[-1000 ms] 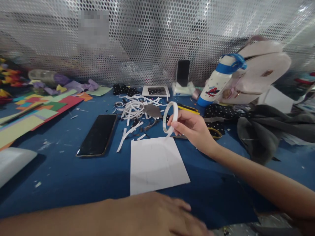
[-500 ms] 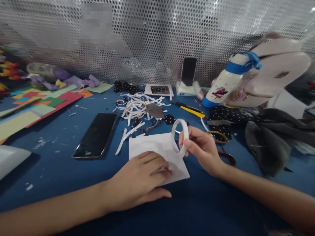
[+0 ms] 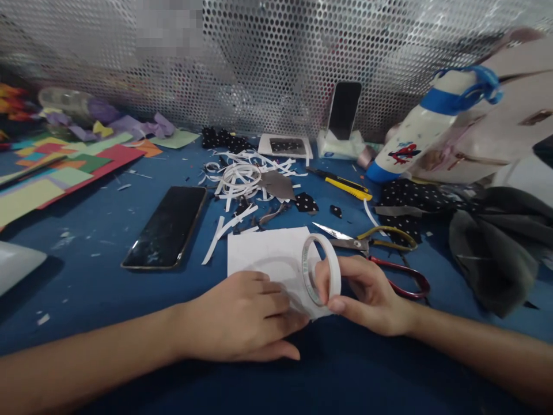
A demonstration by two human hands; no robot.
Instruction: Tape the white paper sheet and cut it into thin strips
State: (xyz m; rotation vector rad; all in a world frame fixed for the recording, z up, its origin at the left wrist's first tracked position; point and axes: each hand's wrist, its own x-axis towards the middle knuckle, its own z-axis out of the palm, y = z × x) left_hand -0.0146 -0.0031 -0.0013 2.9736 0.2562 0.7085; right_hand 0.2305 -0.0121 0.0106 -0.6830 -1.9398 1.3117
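Note:
A white sheet of paper (image 3: 268, 248) lies on the blue table in front of me. My left hand (image 3: 254, 317) rests palm down over its lower part, fingers pointing right and thumb apart. Fingers and thumb of my right hand (image 3: 367, 294) hold a roll of white tape (image 3: 333, 271) upright over the sheet's right side, its ring facing left. Open scissors (image 3: 363, 244), with one yellow and one red handle, lie just behind my right hand. Whether the tape touches the paper is unclear.
White paper strips (image 3: 239, 178) and dark scraps lie behind the sheet, a black phone (image 3: 168, 227) to its left. Farther back are a yellow cutter (image 3: 348, 187), a bottle (image 3: 415, 132) and a standing phone (image 3: 344, 109). Black fabric (image 3: 488, 253) lies right, coloured papers (image 3: 86, 167) left.
My right hand has brought the tape roll down and nearer to me, close to my left fingers. The scissors show more fully. The camera view has shifted slightly.

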